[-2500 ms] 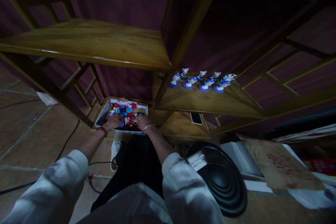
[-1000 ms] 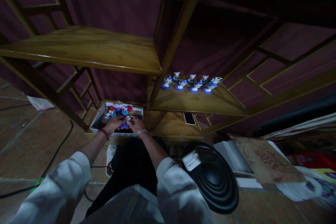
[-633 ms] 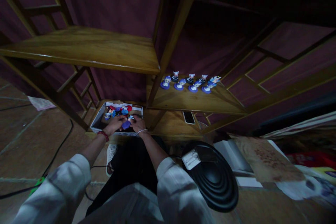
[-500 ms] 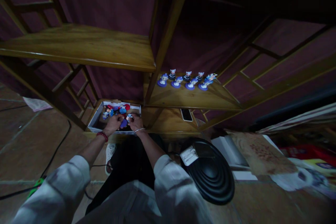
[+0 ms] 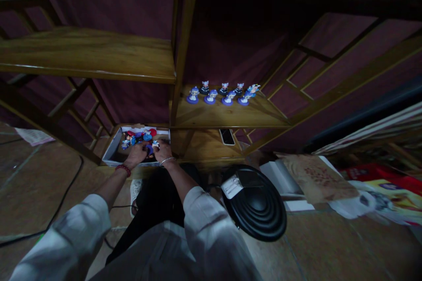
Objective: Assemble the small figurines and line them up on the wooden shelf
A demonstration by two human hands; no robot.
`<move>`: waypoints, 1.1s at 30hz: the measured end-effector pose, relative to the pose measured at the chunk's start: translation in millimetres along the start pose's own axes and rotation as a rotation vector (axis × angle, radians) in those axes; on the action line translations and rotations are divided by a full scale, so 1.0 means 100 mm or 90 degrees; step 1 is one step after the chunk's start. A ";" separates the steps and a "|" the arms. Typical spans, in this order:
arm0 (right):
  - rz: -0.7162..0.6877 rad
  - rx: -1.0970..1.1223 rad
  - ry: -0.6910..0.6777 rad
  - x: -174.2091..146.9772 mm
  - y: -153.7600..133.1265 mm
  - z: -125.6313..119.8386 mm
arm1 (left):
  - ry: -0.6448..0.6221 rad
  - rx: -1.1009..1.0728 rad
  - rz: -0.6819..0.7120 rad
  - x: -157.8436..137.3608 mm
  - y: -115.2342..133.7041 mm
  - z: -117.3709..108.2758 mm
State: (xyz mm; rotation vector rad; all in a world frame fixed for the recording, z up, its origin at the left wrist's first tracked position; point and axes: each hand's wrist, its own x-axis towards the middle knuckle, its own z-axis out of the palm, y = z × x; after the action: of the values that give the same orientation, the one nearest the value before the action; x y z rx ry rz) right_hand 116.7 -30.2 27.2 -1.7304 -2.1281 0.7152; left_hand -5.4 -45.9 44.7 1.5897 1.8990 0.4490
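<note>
Both hands are low over a shallow white cardboard box (image 5: 110, 153) on the bottom shelf. My left hand (image 5: 137, 155) has its fingers closed on a purple round base (image 5: 149, 149). Right beside it, my right hand (image 5: 161, 153) pinches a small white-and-blue figurine (image 5: 155, 144). Whether base and figurine are joined I cannot tell, as fingers cover part of both. Behind the hands in the box lies a heap of colourful figurines (image 5: 135, 137), red, blue and white.
On the middle shelf (image 5: 211, 117) stand two rows of figurines, the front row on purple bases (image 5: 210, 97). A phone (image 5: 227, 137) lies on the lower shelf. To the right are a black ridged round stool (image 5: 257, 206) and a patterned brown board (image 5: 316, 178). A cable (image 5: 69, 184) crosses the floor.
The view has shifted, so the shelves appear further left and slightly higher. Both hands stay together in the box, and the purple base has turned and shows less.
</note>
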 end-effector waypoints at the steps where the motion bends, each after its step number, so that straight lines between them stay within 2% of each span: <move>1: -0.004 0.003 -0.001 0.01 0.01 0.01 | -0.007 -0.010 -0.005 0.01 -0.01 0.00; 5: -0.010 0.033 0.005 0.02 0.03 0.05 | -0.014 -0.064 -0.007 0.02 -0.04 0.01; 9: 0.000 0.088 0.037 0.03 0.04 0.10 | 0.031 -0.090 0.010 0.04 -0.08 0.03; 14: 0.012 0.099 0.063 0.05 0.05 0.11 | 0.069 -0.213 -0.018 0.06 -0.11 0.05; 20: 0.023 0.089 0.056 0.05 0.05 0.09 | 0.067 -0.271 0.021 0.11 -0.22 0.08; 23: 0.022 0.082 0.055 0.03 0.02 0.07 | 0.073 -0.325 0.010 0.12 -0.26 0.09; 28: 0.015 0.075 0.045 0.00 -0.03 0.03 | 0.081 -0.433 -0.026 0.06 -0.19 0.05; 33: 0.023 0.083 0.042 -0.01 -0.03 0.04 | 0.071 -0.451 -0.020 0.04 -0.18 0.04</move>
State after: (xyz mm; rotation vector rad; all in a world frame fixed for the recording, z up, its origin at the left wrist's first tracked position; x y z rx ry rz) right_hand 111.9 -32.3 25.5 -1.7041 -1.9646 0.7771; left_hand -16.6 -46.2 29.2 1.0735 1.5747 1.0724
